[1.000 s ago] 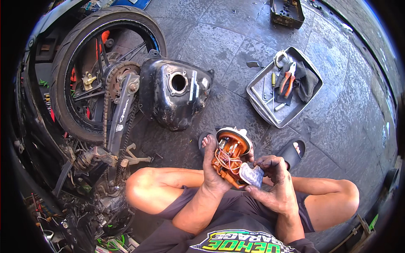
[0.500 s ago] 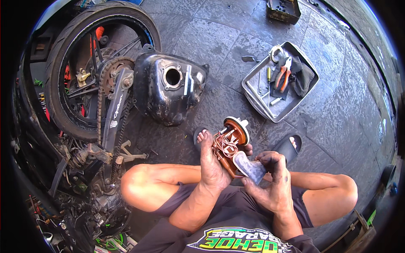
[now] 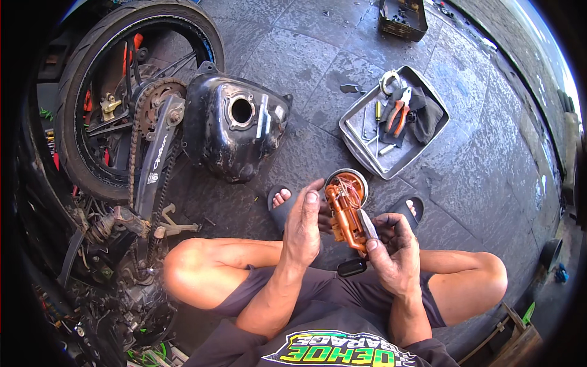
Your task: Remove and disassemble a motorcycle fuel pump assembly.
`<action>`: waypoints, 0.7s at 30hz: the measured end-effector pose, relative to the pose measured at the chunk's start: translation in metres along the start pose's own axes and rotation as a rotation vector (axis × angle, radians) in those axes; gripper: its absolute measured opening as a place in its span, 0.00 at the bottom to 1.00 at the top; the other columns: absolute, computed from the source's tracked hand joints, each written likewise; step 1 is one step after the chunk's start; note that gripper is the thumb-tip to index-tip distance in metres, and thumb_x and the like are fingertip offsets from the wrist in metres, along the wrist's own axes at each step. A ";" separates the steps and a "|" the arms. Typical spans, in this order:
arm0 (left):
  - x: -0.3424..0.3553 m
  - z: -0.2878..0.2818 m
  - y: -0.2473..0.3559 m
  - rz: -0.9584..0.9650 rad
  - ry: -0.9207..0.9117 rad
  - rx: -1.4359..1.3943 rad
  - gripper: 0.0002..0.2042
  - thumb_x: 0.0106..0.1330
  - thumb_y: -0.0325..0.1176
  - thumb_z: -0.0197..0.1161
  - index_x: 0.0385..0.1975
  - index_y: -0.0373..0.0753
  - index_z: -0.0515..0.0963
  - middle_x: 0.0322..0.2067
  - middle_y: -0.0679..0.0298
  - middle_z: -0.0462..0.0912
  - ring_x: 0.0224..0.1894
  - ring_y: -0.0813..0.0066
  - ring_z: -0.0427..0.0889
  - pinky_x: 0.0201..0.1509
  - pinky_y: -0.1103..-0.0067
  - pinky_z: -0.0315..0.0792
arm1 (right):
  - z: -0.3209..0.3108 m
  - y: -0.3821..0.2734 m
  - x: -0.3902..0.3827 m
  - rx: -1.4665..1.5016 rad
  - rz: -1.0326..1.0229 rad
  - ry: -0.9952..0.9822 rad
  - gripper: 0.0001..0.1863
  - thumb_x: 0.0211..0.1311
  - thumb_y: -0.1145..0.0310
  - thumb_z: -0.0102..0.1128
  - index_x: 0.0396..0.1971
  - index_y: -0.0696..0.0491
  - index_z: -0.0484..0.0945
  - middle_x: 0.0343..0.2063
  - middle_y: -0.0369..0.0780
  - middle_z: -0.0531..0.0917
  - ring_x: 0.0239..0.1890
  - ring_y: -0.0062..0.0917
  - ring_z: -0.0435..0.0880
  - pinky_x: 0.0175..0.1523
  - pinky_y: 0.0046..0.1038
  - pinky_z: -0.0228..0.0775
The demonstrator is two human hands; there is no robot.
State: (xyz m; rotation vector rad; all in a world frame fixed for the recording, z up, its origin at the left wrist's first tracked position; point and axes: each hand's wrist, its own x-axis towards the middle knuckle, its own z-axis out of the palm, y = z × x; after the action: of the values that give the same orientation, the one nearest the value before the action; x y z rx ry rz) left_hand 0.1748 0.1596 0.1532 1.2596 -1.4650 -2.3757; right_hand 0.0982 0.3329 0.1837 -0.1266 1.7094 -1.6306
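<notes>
Steadying the orange pump assembly by its rigid body would serve best, I judge, sparing the thin wires and black float. From my remote view it is held up before the lap. The right hand is clamped on its lower end; the left hand reaches its left edge, but I cannot tell whether it grips. Its long axis runs away from the lap, leaning slightly left, round flange farthest.

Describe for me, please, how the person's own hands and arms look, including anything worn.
The left hand and right hand are gloveless and smudged with dark grime. No watch or bracelet shows on the forearms, bare up to short, dark sleeves.
</notes>
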 end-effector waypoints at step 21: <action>-0.007 -0.005 0.030 0.116 -0.534 0.217 0.43 0.41 0.42 0.87 0.58 0.33 0.71 0.50 0.60 0.78 0.54 0.72 0.79 0.62 0.76 0.72 | -0.049 -0.066 0.021 -0.191 0.327 -0.283 0.16 0.70 0.62 0.52 0.44 0.62 0.77 0.31 0.39 0.82 0.29 0.20 0.81 0.33 0.23 0.73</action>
State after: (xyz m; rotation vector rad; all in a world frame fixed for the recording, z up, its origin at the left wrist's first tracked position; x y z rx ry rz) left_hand 0.1733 0.1429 0.1795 0.5541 -1.9121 -2.6529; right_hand 0.0279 0.3494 0.2278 -0.1532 1.5688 -1.1526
